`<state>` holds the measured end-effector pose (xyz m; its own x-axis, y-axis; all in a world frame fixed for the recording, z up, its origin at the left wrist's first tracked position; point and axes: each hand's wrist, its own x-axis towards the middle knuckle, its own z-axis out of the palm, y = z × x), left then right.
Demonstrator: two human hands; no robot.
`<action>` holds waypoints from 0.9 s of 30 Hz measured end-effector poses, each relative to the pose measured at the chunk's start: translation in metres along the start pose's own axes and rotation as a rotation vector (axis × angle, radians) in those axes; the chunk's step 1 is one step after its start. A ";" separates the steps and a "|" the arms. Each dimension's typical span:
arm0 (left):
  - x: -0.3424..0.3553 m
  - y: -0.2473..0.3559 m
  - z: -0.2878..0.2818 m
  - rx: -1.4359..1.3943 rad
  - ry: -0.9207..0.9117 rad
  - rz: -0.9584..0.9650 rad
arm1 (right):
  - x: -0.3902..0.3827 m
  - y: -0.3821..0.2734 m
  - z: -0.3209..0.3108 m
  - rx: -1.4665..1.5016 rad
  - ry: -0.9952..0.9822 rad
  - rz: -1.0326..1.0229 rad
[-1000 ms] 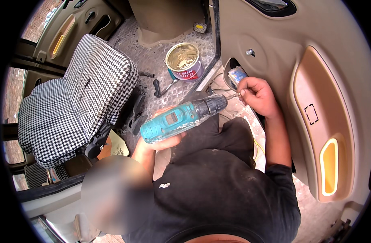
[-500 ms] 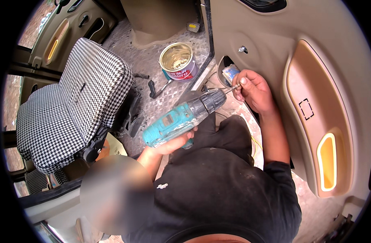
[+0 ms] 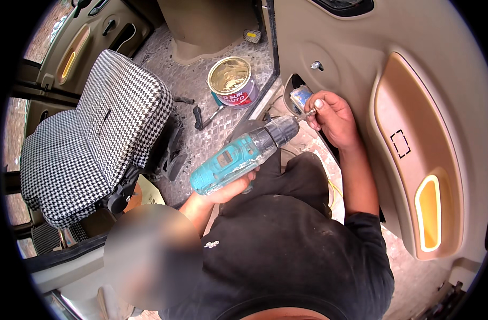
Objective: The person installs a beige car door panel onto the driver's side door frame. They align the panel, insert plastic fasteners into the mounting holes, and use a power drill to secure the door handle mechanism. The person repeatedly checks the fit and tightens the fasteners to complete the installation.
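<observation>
My left hand (image 3: 237, 188) is wrapped round the handle of a teal and black cordless drill (image 3: 228, 164), coming from below it. The drill lies slantwise, its black chuck up and to the right. A thin bit (image 3: 304, 116) sticks out of the chuck. At the bit's tip my right hand (image 3: 332, 114) pinches a small metal piece (image 3: 312, 112), possibly a screw, between thumb and forefinger. Just beyond these fingers, a blue and white packet (image 3: 300, 96) sits in a dark-edged opening of the beige door panel (image 3: 345, 58).
An open can (image 3: 240, 97) of beige paste stands on the metal cab floor (image 3: 201, 90), beside a black-handled tool (image 3: 199, 117). A houndstooth seat (image 3: 94, 138) is at the left. Along the right runs the door's long pocket (image 3: 414, 117). A window crank stub (image 3: 317, 65) juts from the panel.
The drill has shifted slightly to the right, bringing its chuck nearer my right fingers. My right hand keeps its pinch at the bit's tip.
</observation>
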<state>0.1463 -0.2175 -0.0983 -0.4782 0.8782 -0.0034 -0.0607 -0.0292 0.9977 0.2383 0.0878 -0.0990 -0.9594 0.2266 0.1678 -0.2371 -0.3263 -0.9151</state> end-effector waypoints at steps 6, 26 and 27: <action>0.000 -0.006 -0.001 0.027 -0.005 0.033 | 0.000 0.003 0.000 -0.010 0.036 -0.012; 0.017 -0.001 0.011 0.083 0.061 0.144 | 0.000 -0.007 0.002 0.307 -0.099 -0.074; 0.019 0.003 0.011 0.014 0.057 0.129 | 0.002 -0.006 0.001 0.289 -0.094 -0.075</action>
<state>0.1464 -0.1955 -0.0943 -0.5307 0.8388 0.1212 0.0162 -0.1330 0.9910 0.2374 0.0892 -0.0928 -0.9445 0.1779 0.2763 -0.3280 -0.5624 -0.7591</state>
